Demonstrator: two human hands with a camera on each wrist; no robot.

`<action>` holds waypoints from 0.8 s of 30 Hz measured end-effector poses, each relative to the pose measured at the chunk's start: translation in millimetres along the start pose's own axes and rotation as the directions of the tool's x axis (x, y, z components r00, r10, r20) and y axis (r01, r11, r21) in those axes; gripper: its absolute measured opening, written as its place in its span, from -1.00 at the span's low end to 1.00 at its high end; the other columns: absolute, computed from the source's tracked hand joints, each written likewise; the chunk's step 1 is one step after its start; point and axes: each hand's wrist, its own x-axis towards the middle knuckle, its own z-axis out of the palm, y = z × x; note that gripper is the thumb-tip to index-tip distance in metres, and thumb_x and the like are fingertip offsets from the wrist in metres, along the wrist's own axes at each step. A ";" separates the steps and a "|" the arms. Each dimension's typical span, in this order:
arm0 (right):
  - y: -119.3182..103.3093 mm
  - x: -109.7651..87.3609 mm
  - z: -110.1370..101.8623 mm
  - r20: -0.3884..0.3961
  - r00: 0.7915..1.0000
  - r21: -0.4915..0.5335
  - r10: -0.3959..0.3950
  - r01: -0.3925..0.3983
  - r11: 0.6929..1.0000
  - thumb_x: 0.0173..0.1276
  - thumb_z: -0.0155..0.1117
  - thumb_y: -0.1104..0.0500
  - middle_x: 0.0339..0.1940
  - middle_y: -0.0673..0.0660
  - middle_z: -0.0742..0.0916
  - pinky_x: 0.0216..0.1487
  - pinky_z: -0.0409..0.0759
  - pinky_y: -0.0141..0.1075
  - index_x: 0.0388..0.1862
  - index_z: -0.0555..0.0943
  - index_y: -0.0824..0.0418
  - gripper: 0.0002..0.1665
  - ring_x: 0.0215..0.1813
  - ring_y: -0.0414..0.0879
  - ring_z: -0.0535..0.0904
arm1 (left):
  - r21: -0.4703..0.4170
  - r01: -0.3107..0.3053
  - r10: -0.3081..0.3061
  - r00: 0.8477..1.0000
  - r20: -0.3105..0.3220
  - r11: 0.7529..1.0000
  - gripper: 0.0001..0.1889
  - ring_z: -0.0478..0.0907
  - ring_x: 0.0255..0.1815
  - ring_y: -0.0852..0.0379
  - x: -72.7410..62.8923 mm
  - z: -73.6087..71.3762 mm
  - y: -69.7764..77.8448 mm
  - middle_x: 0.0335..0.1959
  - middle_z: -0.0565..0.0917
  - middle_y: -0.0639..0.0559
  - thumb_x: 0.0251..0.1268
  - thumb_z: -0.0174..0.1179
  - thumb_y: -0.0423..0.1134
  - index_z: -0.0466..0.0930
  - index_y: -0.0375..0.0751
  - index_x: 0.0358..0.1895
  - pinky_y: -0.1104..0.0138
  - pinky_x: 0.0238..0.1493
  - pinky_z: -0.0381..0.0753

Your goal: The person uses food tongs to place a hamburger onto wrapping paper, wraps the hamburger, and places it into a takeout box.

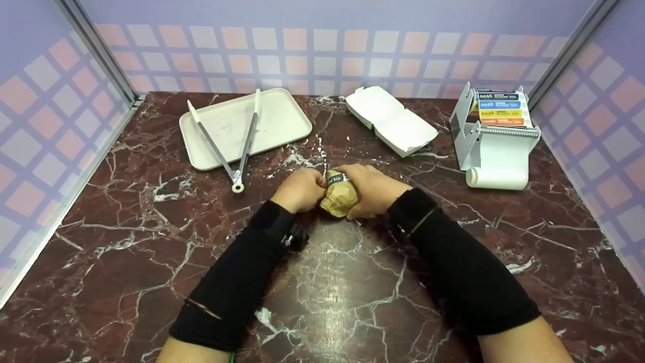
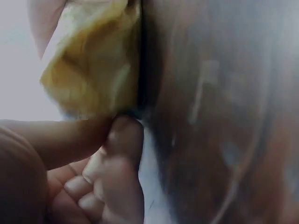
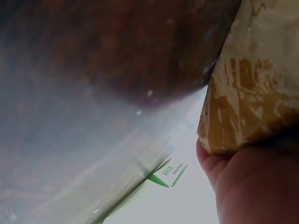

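Observation:
Near the middle of the table lies a small parcel [image 1: 341, 199] in crumpled brown printed paper. A dark label with white print [image 1: 336, 178] runs across its upper part. From the right, my right hand [image 1: 373, 187] grips the parcel; the right wrist view has its thumb [image 3: 261, 182] against the paper. My left hand [image 1: 301, 189] is at the parcel's left edge, by the label's end. Up close in the left wrist view, its thumb and index finger [image 2: 127, 135] pinch together right at the wrapper's edge, and the small bit between them is mostly hidden.
Grey tongs [image 1: 245, 146] lie spread over a cream tray [image 1: 201, 162] at back left. A white clamshell box [image 1: 403, 128] stands unfolded behind the right hand. Further right is a dispenser [image 1: 461, 126] with several coloured label rolls and a white strip [image 1: 504, 156] hanging from it.

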 end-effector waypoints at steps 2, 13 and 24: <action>-0.4 0.1 0.4 -0.002 1.000 -0.007 0.001 -0.001 1.000 -0.09 0.79 0.07 0.53 0.14 0.50 0.56 0.39 0.07 0.61 0.27 0.05 0.30 0.49 0.16 0.39 | -0.025 -0.003 0.003 1.000 -0.006 1.000 -0.86 0.64 -0.13 -0.05 -1.5 0.5 3.3 -0.11 0.76 -0.11 0.33 0.21 -0.34 0.74 -0.21 -0.15 0.13 -0.02 0.69; -2.4 1.3 0.8 -0.001 1.000 -0.061 0.018 -0.018 0.998 -0.02 0.76 0.00 0.54 0.20 0.48 0.61 0.35 0.11 0.61 0.24 0.12 0.27 0.52 0.20 0.39 | -0.180 0.000 -0.003 1.000 -0.017 0.984 -0.49 0.57 0.33 -0.16 -10.1 1.2 18.6 0.36 0.61 -0.25 0.51 -0.04 -0.24 0.47 -0.29 0.45 0.01 0.44 0.52; -1.1 -0.2 0.5 -0.004 0.999 -0.060 0.049 -0.049 0.997 0.00 0.74 -0.08 0.48 0.26 0.53 0.57 0.40 0.12 0.62 0.23 0.17 0.29 0.49 0.23 0.44 | -0.255 -0.025 0.033 0.999 0.029 0.967 -0.36 0.44 0.51 -0.15 -14.3 4.4 17.5 0.57 0.43 -0.20 0.57 -0.05 -0.14 0.22 -0.19 0.64 -0.02 0.57 0.38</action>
